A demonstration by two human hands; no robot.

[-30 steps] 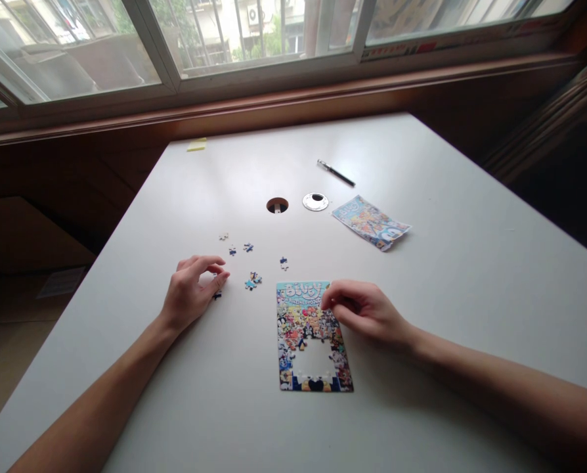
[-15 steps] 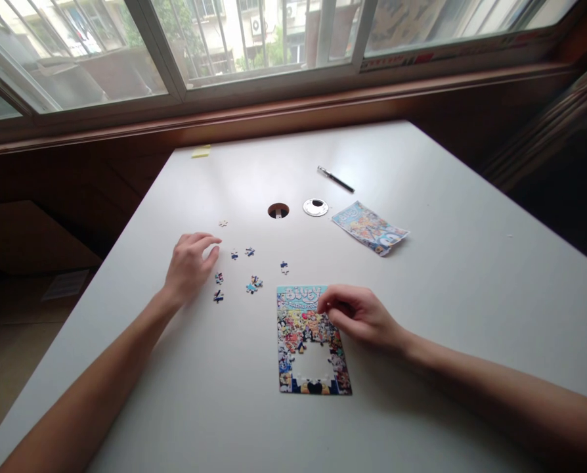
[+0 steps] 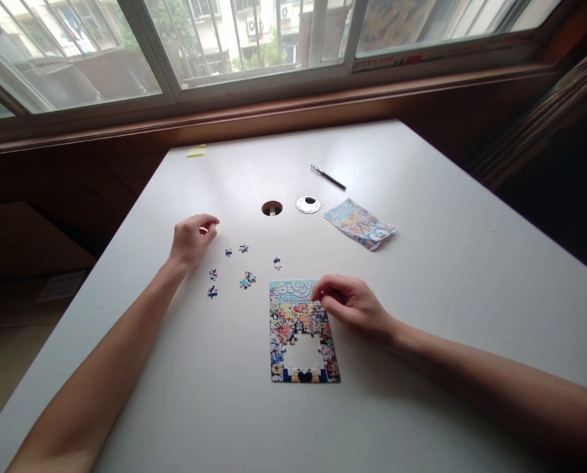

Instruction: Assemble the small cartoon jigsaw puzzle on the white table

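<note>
My left hand (image 3: 194,242) is closed in a pinch at the left of the table, its fingertips on the spot of a loose puzzle piece that they now mostly hide. Several loose puzzle pieces (image 3: 247,280) lie to the right of this hand and nearer to me. A partly assembled jigsaw puzzle (image 3: 302,309) lies flat, with a gap in its lower middle showing white. Over its upper right edge rests my right hand (image 3: 355,303), fingers curled and thumb against the forefinger; whether it holds anything is hidden.
A creased picture sheet (image 3: 360,224) lies behind the puzzle to the right. Farther back are a black pen (image 3: 328,177), a round metal cover (image 3: 308,205) and a cable hole (image 3: 272,208) in the white table (image 3: 185,407). A yellow sticky note (image 3: 195,151) is at the far edge.
My left hand has moved slightly away from me and closed its fingers at the farthest loose piece. My right hand stays at the puzzle. The whole view has shifted a little.
</note>
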